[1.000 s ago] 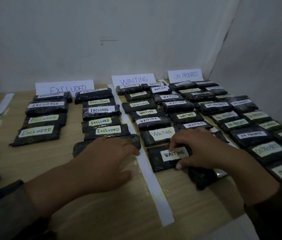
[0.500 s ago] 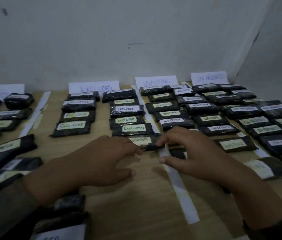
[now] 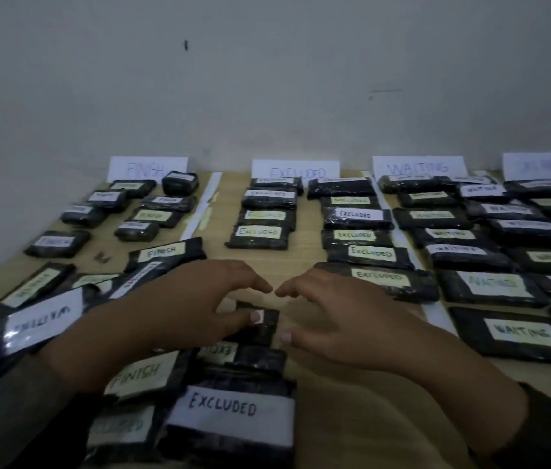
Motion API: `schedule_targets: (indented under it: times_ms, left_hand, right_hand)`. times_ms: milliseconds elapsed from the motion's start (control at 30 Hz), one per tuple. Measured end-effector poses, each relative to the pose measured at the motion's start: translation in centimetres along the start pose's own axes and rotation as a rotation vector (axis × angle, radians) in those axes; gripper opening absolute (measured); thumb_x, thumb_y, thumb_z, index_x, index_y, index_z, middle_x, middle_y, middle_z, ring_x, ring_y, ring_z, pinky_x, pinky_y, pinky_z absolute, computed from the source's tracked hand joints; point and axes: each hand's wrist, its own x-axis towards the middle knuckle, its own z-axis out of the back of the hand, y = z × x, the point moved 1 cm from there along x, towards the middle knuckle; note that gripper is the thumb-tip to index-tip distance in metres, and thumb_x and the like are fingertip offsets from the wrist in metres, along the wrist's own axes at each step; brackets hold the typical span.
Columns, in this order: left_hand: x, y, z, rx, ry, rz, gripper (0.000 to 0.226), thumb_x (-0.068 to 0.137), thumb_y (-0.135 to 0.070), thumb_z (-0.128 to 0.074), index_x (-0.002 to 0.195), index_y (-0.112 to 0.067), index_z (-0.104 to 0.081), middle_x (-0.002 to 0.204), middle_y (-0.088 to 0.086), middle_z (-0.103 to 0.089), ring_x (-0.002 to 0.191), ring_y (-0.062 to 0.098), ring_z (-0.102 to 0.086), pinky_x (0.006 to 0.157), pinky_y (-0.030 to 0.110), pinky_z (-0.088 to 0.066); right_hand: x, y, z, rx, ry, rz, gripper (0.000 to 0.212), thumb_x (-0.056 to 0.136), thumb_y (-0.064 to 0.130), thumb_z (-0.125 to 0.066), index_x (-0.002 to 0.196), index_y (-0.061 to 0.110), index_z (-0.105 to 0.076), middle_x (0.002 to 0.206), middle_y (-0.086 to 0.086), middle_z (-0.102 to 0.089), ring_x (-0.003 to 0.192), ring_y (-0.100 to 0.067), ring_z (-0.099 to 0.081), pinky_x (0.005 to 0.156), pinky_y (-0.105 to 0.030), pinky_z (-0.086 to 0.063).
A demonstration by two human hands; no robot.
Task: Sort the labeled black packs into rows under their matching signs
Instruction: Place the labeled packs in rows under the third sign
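Note:
Black packs with paper labels lie in rows under white signs: FINISH (image 3: 147, 169), EXCLUDED (image 3: 296, 170), WAITING (image 3: 418, 167), and a blurred sign (image 3: 544, 165) at far right. A loose pile sits in front of me, with an EXCLUDED pack (image 3: 233, 414), a FINISH pack (image 3: 138, 374) and a WAITING pack (image 3: 43, 319). My left hand (image 3: 179, 309) curls over a small black pack (image 3: 263, 328) atop the pile, thumb pressing its white label. My right hand (image 3: 341, 319) hovers beside that pack, fingers spread, thumb near its right edge.
White paper strips (image 3: 201, 208) divide the sections on the wooden table (image 3: 301, 262). A grey wall (image 3: 267, 79) runs close behind the signs. A bare patch of table shows in the EXCLUDED section below its left row.
The view has swung left, bringing the FINISH section and the loose pile into sight. Both hands drew back from the EXCLUDED and WAITING rows to a small pack on the pile.

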Motion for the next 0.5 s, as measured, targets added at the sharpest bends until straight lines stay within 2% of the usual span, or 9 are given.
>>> schedule_targets:
  times_ms: [100,167,233,300,400,500]
  left_hand:
    - [-1.7,1.5,0.5,-0.044,-0.033,0.057,0.036,0.085,-0.049,-0.049,0.12,-0.045,-0.054,0.118,-0.03,-0.053,0.11,-0.008,-0.049,0.095,0.025,-0.044]
    - [-2.5,2.3,0.7,-0.062,-0.045,0.09,0.032,0.088,-0.041,-0.053,0.119,-0.044,-0.056,0.12,-0.029,-0.053,0.113,-0.008,-0.048,0.097,0.024,-0.043]
    - [-3.1,3.1,0.7,-0.059,-0.061,0.123,0.033,0.089,-0.033,-0.058,0.121,-0.044,-0.055,0.124,-0.027,-0.052,0.116,-0.008,-0.046,0.099,0.019,-0.04]
    - [-3.5,3.7,0.4,-0.063,-0.074,0.143,0.036,0.088,-0.034,-0.06,0.122,-0.044,-0.054,0.128,-0.027,-0.051,0.119,-0.007,-0.044,0.1,0.019,-0.038]
    - [-3.9,4.3,0.0,-0.089,-0.09,0.166,0.039,0.085,-0.039,-0.063,0.123,-0.046,-0.053,0.128,-0.029,-0.05,0.118,-0.009,-0.044,0.101,0.02,-0.038]
    - [-4.2,4.5,-0.2,-0.097,-0.117,0.17,0.036,0.084,-0.039,-0.063,0.119,-0.047,-0.055,0.12,-0.028,-0.052,0.106,-0.011,-0.047,0.089,0.013,-0.039]
  right_hand:
    - [1.3,0.9,-1.0,-0.026,0.053,-0.013,0.051,0.089,0.054,-0.051,0.136,0.036,-0.042,0.131,0.013,-0.049,0.116,-0.009,-0.049,0.091,-0.03,-0.044]
    - [2.3,1.1,-1.9,-0.043,0.052,-0.035,0.05,0.091,0.053,-0.049,0.136,0.032,-0.043,0.131,0.01,-0.05,0.116,-0.012,-0.049,0.09,-0.031,-0.044]
    - [3.2,1.3,-2.9,-0.071,0.057,-0.073,0.052,0.091,0.056,-0.047,0.134,0.028,-0.046,0.127,0.006,-0.051,0.114,-0.015,-0.049,0.088,-0.032,-0.044]
    - [3.8,1.4,-3.6,-0.106,0.071,-0.108,0.053,0.089,0.059,-0.046,0.129,0.024,-0.051,0.12,0.003,-0.05,0.111,-0.018,-0.048,0.084,-0.032,-0.045]
    - [4.2,1.5,-3.8,-0.064,0.096,-0.157,0.052,0.084,0.06,-0.055,0.124,0.027,-0.053,0.114,0.004,-0.05,0.106,-0.015,-0.048,0.08,-0.031,-0.044]
    - [4.1,1.2,-3.1,0.114,0.091,-0.243,0.045,0.075,0.053,-0.071,0.111,0.032,-0.054,0.106,0.012,-0.056,0.096,-0.009,-0.054,0.079,-0.029,-0.048]
